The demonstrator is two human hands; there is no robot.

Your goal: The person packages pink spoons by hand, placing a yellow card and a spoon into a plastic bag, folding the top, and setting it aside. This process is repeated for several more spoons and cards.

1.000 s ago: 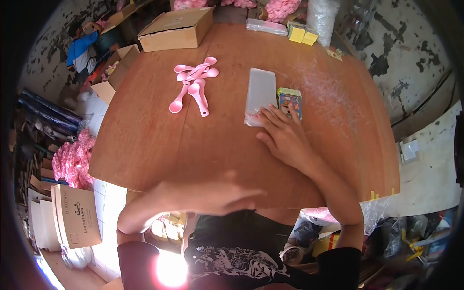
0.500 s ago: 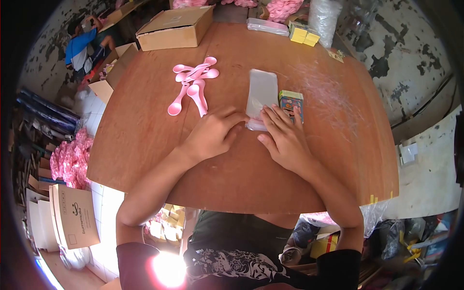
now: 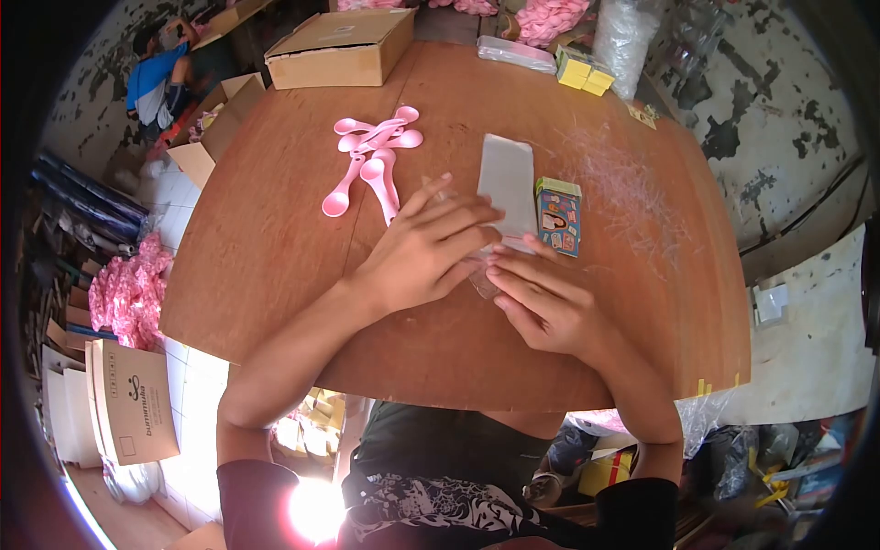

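Note:
A clear plastic bag (image 3: 483,283) is between my two hands, over the middle of the table; its outline is hard to make out. My left hand (image 3: 426,246) has its thumb and fingers closed at the bag's left side. From the right, my right hand (image 3: 546,298) pinches the same bag between thumb and fingers. Just beyond them lies a stack of flat clear bags (image 3: 507,183), with a small blue printed box (image 3: 559,217) beside it. Several pink measuring spoons (image 3: 374,172) lie in a loose pile, past my left hand.
The wooden table (image 3: 275,247) carries a cardboard box (image 3: 339,53), a pack of clear bags (image 3: 516,53) and yellow boxes (image 3: 584,71) along its far edge. Thin plastic strips (image 3: 632,197) litter the right side. Another person (image 3: 156,87) sits at far left.
Both hands have come off the stack of bags with one bag between them, moving slightly toward me. The printed box, partly covered before, now shows fully. The view has shifted a little.

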